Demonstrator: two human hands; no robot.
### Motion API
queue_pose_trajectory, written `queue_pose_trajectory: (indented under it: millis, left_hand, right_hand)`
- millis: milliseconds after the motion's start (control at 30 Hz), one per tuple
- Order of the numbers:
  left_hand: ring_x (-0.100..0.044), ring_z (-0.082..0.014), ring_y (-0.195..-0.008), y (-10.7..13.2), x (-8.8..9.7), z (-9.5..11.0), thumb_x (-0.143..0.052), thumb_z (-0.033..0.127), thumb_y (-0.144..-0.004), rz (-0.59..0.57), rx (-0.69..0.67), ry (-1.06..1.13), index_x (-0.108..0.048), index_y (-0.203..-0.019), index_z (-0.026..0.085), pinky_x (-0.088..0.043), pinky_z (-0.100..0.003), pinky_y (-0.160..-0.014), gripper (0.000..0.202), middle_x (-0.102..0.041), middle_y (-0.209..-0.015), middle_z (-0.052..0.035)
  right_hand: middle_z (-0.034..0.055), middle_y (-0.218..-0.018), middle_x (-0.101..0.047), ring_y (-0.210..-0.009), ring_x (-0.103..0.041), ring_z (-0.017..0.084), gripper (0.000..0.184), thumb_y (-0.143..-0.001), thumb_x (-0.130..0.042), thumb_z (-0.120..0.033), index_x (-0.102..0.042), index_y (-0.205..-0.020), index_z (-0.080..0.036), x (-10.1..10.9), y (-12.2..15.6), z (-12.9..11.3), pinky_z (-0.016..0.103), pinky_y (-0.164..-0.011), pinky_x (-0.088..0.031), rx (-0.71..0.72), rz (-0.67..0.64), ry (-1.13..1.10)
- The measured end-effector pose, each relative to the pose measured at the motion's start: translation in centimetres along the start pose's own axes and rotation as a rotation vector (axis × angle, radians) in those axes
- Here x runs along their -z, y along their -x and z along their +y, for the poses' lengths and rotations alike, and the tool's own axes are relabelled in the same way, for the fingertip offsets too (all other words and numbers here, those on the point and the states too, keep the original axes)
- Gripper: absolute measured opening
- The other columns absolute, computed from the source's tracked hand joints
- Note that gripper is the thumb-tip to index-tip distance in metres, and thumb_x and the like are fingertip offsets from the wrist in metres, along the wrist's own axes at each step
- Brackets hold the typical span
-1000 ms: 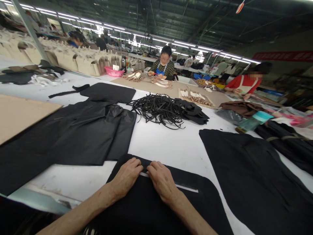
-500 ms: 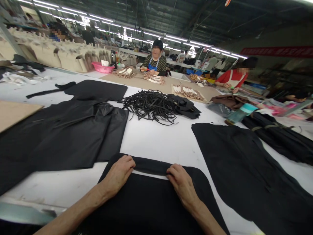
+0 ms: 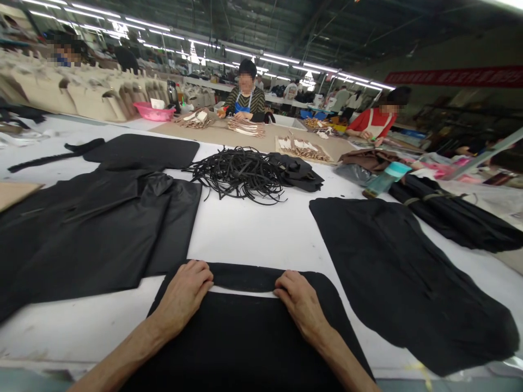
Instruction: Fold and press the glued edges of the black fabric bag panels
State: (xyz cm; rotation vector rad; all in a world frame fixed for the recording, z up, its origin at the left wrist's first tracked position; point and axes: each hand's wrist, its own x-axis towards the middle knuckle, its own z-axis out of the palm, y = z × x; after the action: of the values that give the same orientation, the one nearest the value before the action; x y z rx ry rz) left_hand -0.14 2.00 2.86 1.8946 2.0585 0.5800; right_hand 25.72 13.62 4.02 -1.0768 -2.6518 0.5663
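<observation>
A large black sheet of material (image 3: 245, 337) with rounded far corners lies in front of me on the white table. Along its far side runs a black band (image 3: 245, 277), and a narrow gap beneath it lets the white surface show. My left hand (image 3: 186, 288) has its fingers curled over the left part of this band. At the right part, my right hand (image 3: 300, 299) is closed in the same way, thumb toward the gap. Both sets of fingertips are partly hidden under the knuckles.
Black sheets (image 3: 93, 234) lie to the left and another black stack (image 3: 404, 272) to the right. Ahead is a tangle of black strips (image 3: 241, 174). A bottle with a turquoise lid (image 3: 386, 178) rests at the right. Co-workers sit beyond, near a pink basin (image 3: 154, 111).
The view has swung slightly, so the background sits further left. Both hands keep their grip on the band, with little movement against the sheet.
</observation>
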Motion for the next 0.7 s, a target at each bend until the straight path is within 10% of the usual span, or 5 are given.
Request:
queue_pose_trajectory:
  millis: [700]
  left_hand:
    - [-0.049,-0.0227,-0.083,-0.6,-0.4,3.2,-0.041,0.011,-0.082,0.035,0.212,-0.312,-0.055,-0.078,0.016,-0.038,-0.036,-0.073,0.015,-0.057,-0.085,-0.0061]
  right_hand:
    - [0.0028,-0.083,-0.060,-0.080,-0.053,0.019,0.019,-0.088,-0.043,-0.017,-0.057,-0.075,-0.020,0.4,-1.7,-2.0,0.030,-0.070,-0.033,-0.190,-0.171,0.325]
